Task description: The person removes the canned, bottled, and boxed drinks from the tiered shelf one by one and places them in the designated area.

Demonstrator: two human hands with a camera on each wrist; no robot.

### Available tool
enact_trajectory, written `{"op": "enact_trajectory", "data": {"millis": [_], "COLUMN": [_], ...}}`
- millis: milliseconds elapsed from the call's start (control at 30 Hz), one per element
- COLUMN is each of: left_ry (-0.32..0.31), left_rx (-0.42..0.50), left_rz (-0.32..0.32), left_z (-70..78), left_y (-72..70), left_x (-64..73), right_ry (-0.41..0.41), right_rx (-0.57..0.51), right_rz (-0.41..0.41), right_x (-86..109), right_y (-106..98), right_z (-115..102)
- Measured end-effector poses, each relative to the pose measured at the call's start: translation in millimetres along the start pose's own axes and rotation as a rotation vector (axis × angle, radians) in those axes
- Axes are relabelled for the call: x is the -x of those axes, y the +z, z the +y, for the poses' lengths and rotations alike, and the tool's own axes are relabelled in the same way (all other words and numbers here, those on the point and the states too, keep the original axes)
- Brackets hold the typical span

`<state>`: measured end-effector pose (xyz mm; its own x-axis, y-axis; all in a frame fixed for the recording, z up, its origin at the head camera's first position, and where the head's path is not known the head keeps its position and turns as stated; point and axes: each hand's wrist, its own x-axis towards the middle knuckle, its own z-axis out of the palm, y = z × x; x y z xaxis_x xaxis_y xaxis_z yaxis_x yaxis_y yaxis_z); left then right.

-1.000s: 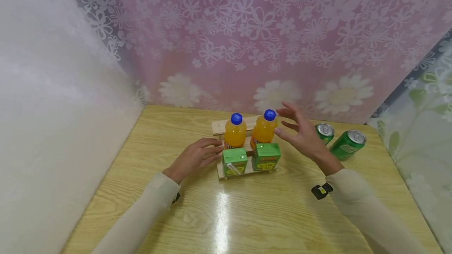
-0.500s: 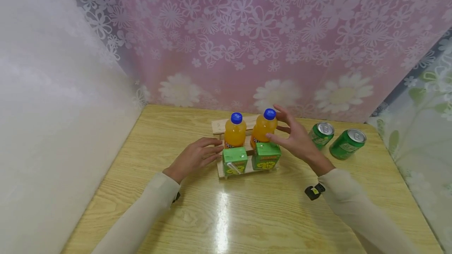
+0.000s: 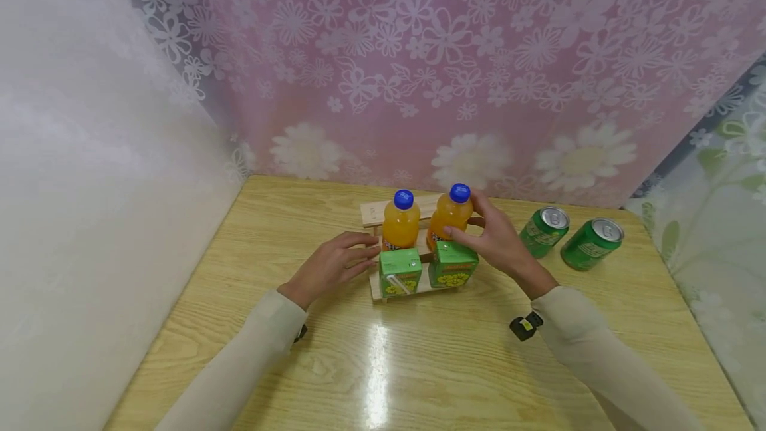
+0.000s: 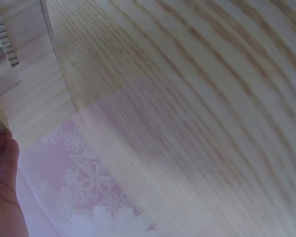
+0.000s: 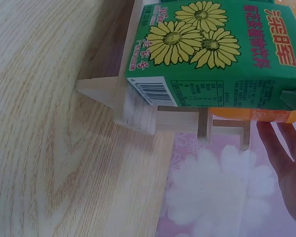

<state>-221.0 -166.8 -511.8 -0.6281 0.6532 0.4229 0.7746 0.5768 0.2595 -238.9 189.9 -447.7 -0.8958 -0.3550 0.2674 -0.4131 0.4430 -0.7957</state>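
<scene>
A small wooden tiered rack (image 3: 372, 215) stands on the table. On its middle step are two orange drink bottles with blue caps, a left bottle (image 3: 401, 223) and a right bottle (image 3: 449, 213). Two green drink cartons, a left carton (image 3: 399, 271) and a right carton (image 3: 453, 265), occupy the front step. My right hand (image 3: 493, 235) holds the right bottle, thumb in front and fingers behind it; the right wrist view shows fingers (image 5: 276, 145) against its orange side. My left hand (image 3: 329, 265) rests its fairly straight fingers on the rack's left side; the left wrist view shows fingertips at a wooden edge.
Two green cans, a nearer one (image 3: 544, 231) and a farther-right one (image 3: 592, 245), stand on the table (image 3: 455, 358) right of my right hand. A pink floral curtain (image 3: 359, 85) hangs behind, and a pale sheet (image 3: 108, 171) borders the left side.
My right hand has moved left from beside the right bottle and closed around it. The left hand has stayed at the rack's side. The bottles and cartons keep their places.
</scene>
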Motion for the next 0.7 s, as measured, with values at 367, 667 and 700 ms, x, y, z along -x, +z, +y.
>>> {"op": "enact_trajectory", "data": {"millis": [367, 667, 700], "left_ry": [0.006, -0.004, -0.004], "left_rx": [-0.007, -0.01, -0.01], "left_rz": [0.001, -0.003, -0.003], "left_z": [-2.0, -1.2, -0.8], "left_y": [2.6, 2.7, 2.6], "left_x": [0.4, 0.8, 0.8], "right_ry": [-0.043, -0.064, -0.064], "right_rx": [0.047, 0.065, 0.069], "right_rz": [0.04, 0.067, 0.073], "right_x": [-1.0, 0.6, 1.0], "right_y": [-0.3, -6.1, -7.3], "right_z": [0.4, -3.5, -4.0]}}
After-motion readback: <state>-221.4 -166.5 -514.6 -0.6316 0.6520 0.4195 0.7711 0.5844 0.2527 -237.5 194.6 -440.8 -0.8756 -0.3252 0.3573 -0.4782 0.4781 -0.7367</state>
